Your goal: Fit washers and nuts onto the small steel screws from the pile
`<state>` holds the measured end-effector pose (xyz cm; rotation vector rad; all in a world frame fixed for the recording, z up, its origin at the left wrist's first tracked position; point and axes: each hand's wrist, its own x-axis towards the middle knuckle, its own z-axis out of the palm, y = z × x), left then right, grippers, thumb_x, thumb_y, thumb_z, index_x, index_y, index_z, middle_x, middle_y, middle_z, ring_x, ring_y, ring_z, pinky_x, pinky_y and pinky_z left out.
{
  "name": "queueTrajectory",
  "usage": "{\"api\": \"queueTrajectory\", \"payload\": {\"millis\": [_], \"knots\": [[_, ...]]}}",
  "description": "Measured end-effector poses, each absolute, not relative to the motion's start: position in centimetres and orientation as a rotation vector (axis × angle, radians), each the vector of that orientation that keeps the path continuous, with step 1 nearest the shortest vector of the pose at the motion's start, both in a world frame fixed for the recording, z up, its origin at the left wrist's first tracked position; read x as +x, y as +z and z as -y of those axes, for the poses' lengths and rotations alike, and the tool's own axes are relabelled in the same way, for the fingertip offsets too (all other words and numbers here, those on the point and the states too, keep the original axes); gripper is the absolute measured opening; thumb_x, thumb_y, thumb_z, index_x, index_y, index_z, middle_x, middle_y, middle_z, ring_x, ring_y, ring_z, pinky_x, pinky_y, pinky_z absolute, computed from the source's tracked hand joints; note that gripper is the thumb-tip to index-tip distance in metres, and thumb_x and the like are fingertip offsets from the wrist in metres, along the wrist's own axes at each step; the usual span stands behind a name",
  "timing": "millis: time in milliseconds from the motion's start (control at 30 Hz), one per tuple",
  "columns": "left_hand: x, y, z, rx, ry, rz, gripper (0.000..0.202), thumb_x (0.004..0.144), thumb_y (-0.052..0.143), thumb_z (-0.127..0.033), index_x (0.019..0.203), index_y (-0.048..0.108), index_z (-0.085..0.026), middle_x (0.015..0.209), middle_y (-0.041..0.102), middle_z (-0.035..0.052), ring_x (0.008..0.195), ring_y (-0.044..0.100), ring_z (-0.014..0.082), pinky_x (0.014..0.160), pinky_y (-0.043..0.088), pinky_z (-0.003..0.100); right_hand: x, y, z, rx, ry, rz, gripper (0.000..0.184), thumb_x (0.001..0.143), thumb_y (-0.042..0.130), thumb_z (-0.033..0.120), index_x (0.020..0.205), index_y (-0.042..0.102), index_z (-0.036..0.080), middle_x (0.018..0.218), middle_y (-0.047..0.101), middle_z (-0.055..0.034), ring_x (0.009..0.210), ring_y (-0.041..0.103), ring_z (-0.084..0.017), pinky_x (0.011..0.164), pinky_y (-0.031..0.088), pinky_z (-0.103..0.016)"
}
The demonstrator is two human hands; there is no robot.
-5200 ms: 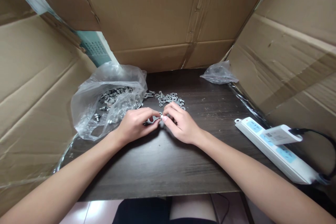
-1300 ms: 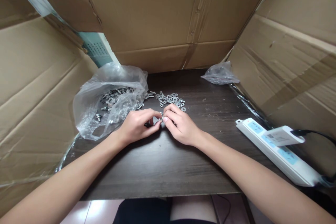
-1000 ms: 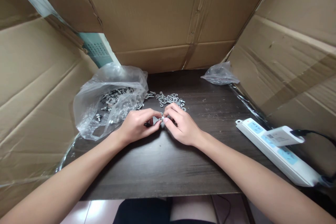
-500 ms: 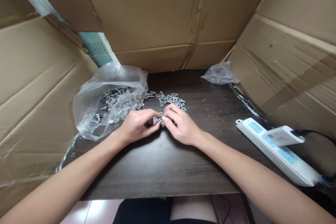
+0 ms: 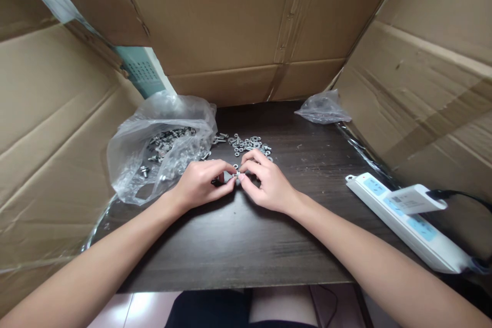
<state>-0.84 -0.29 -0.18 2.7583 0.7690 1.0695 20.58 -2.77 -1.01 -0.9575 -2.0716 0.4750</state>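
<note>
My left hand (image 5: 203, 180) and my right hand (image 5: 267, 182) meet fingertip to fingertip over the dark table. Between them is a small silver bolt (image 5: 237, 175), pinched by thumb and fingers from both sides. A washer or nut seems to sit on it, though the fingertips cover much of it. A small ring-shaped nut (image 5: 236, 166) shows just behind the fingertips. Beyond my right hand lies a loose pile of bolts, nuts and washers (image 5: 249, 143).
An open clear plastic bag (image 5: 130, 133) full of metal fasteners stands at the left. At the back right is a smaller plastic bag (image 5: 323, 107). A white power strip (image 5: 403, 220) with a plugged-in adapter lies on the right. Cardboard walls (image 5: 230, 15) surround the table (image 5: 230, 246).
The fingers of my right hand have shifted slightly, leaving more of the bolt and the nut behind it visible. My left hand stays nearly still.
</note>
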Motion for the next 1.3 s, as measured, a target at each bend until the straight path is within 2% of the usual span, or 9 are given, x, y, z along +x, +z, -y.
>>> {"api": "queueTrajectory", "payload": {"millis": [400, 500, 667, 767, 900, 1000, 1100, 1200, 1300], "knots": [[-0.80, -0.15, 0.28, 2.737, 1.065, -0.823, 0.011, 0.093, 0.063, -0.025, 0.095, 0.067, -0.015, 0.071, 0.071, -0.0006, 0.054, 0.064, 0.0094, 0.056, 0.049, 0.020, 20.55, -1.08, 2.79, -0.986, 0.426, 2.040, 0.010, 0.088, 0.059, 0.019, 0.098, 0.062, 0.021, 0.108, 0.059, -0.0093, 0.095, 0.062, -0.023, 0.079, 0.055, -0.037], [-0.69, 0.01, 0.44, 2.744, 1.082, -0.809, 0.010, 0.093, 0.062, -0.024, 0.096, 0.067, -0.015, 0.069, 0.069, -0.0011, 0.054, 0.064, 0.0095, 0.056, 0.049, 0.020, 20.56, -0.88, 2.85, -1.008, 0.467, 2.049, 0.007, 0.093, 0.056, 0.023, 0.096, 0.062, 0.020, 0.108, 0.058, -0.0090, 0.091, 0.061, -0.021, 0.079, 0.054, -0.037], [-0.65, 0.10, 0.45, 2.755, 1.101, -0.803, 0.010, 0.094, 0.060, -0.023, 0.096, 0.067, -0.016, 0.069, 0.069, -0.0013, 0.054, 0.063, 0.0092, 0.056, 0.049, 0.019, 20.52, -0.95, 2.78, -0.986, 0.507, 2.091, 0.021, 0.101, 0.046, 0.026, 0.085, 0.057, 0.020, 0.105, 0.058, -0.0093, 0.093, 0.061, -0.021, 0.087, 0.053, -0.040], [-0.68, 0.09, 0.39, 2.763, 1.112, -0.808, 0.010, 0.094, 0.061, -0.023, 0.095, 0.067, -0.016, 0.071, 0.070, -0.0007, 0.054, 0.064, 0.0092, 0.056, 0.049, 0.020, 20.54, -1.00, 2.80, -0.993, 0.497, 2.070, 0.005, 0.095, 0.053, 0.022, 0.095, 0.058, 0.021, 0.113, 0.057, -0.0105, 0.097, 0.061, -0.022, 0.084, 0.054, -0.039], [-0.65, 0.11, 0.40, 2.759, 1.125, -0.804, 0.009, 0.094, 0.061, -0.022, 0.096, 0.067, -0.015, 0.071, 0.070, -0.0008, 0.054, 0.064, 0.0092, 0.056, 0.050, 0.020, 20.58, -0.86, 2.94, -1.017, 0.462, 2.051, 0.022, 0.085, 0.060, 0.018, 0.106, 0.055, 0.021, 0.117, 0.056, -0.0109, 0.099, 0.060, -0.025, 0.078, 0.054, -0.038], [-0.58, 0.16, 0.44, 2.762, 1.111, -0.797, 0.010, 0.094, 0.061, -0.023, 0.095, 0.068, -0.016, 0.069, 0.069, -0.0011, 0.054, 0.063, 0.0092, 0.056, 0.050, 0.020, 20.57, -0.82, 2.94, -1.027, 0.473, 2.055, 0.008, 0.093, 0.055, 0.023, 0.100, 0.057, 0.022, 0.114, 0.056, -0.0099, 0.098, 0.061, -0.024, 0.083, 0.054, -0.040], [-0.59, 0.16, 0.42, 2.765, 1.099, -0.799, 0.011, 0.094, 0.060, -0.023, 0.095, 0.068, -0.016, 0.070, 0.070, -0.0006, 0.055, 0.064, 0.0093, 0.056, 0.050, 0.020, 20.50, -0.93, 2.88, -1.018, 0.475, 2.051, 0.012, 0.099, 0.050, 0.027, 0.092, 0.058, 0.021, 0.112, 0.056, -0.0099, 0.099, 0.061, -0.023, 0.088, 0.053, -0.041], [-0.68, 0.07, 0.35, 2.760, 1.107, -0.815, 0.011, 0.094, 0.060, -0.023, 0.095, 0.068, -0.016, 0.069, 0.069, -0.0010, 0.054, 0.063, 0.0094, 0.056, 0.050, 0.020, 20.45, -1.04, 2.88, -0.987, 0.484, 2.037, 0.005, 0.094, 0.054, 0.021, 0.098, 0.056, 0.021, 0.116, 0.054, -0.0108, 0.096, 0.061, -0.022, 0.083, 0.054, -0.039], [-0.70, -0.03, 0.32, 2.761, 1.115, -0.822, 0.010, 0.094, 0.061, -0.024, 0.095, 0.067, -0.016, 0.068, 0.068, -0.0015, 0.054, 0.063, 0.0093, 0.056, 0.049, 0.020, 20.43, -1.08, 2.95, -0.977, 0.483, 2.015, 0.022, 0.084, 0.059, 0.015, 0.104, 0.052, 0.023, 0.120, 0.053, -0.0110, 0.094, 0.059, -0.022, 0.077, 0.054, -0.037]]}}
